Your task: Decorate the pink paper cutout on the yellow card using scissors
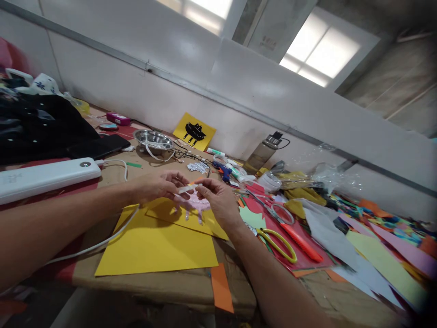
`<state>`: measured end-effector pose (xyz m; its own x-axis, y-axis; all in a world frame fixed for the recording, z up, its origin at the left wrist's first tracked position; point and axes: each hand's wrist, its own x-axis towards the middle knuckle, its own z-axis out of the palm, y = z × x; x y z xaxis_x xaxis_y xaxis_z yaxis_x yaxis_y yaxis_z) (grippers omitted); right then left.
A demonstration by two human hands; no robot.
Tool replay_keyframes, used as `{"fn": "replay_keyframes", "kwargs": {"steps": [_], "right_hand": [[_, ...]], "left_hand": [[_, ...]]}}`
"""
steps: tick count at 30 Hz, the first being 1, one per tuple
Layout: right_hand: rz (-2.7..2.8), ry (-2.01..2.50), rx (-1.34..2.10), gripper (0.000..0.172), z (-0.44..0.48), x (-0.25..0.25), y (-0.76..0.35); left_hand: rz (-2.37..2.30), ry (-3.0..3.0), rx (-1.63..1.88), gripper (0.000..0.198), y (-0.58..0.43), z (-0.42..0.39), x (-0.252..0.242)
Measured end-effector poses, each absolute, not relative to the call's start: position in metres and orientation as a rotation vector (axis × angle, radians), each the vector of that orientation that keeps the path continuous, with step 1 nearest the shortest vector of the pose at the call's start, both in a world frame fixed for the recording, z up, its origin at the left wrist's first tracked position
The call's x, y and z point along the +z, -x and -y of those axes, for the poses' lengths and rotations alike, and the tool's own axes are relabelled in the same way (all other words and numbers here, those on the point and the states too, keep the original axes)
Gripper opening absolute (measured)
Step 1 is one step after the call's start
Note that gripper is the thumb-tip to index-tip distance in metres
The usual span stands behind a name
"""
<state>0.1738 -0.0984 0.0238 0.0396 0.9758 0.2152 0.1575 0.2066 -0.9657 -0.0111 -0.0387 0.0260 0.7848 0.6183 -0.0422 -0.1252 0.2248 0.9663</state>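
Note:
A small whitish strip (186,188) is held between my two hands, above a pink cut-out (196,203) with pearl-like beads. My left hand (160,186) has its fingers closed around the strip's left end. At the strip's right end, my right hand (215,197) pinches it between thumb and fingers. Under the pink cut-out lies a yellow sheet (170,212), which overlaps a larger yellow sheet (157,248) nearer the table's front edge.
Yellow-handled scissors (278,246), a red cutter (302,242) and paper scraps lie right. Behind are a metal bowl (153,140), a blue glue gun (223,172) and a bottle (261,155). A white power strip (48,177) and cable lie left.

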Motion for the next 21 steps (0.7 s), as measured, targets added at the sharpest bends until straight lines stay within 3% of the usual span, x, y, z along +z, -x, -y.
{"fn": "replay_keyframes", "kwargs": {"steps": [3,10,21], "right_hand": [[1.416,1.189,0.924,0.019,0.100,0.024,-0.172],[1.550,1.199,0.814,0.016,0.104,0.022,-0.168],[1.613,1.155,0.774,0.016,0.106,0.018,-0.162]], "left_hand": [[-0.397,-1.228,0.483,0.035,0.013,0.039,0.030],[-0.430,-1.288,0.463,0.033,0.011,0.045,0.036],[-0.558,-1.366,0.537,0.015,0.006,0.049,0.032]]}}
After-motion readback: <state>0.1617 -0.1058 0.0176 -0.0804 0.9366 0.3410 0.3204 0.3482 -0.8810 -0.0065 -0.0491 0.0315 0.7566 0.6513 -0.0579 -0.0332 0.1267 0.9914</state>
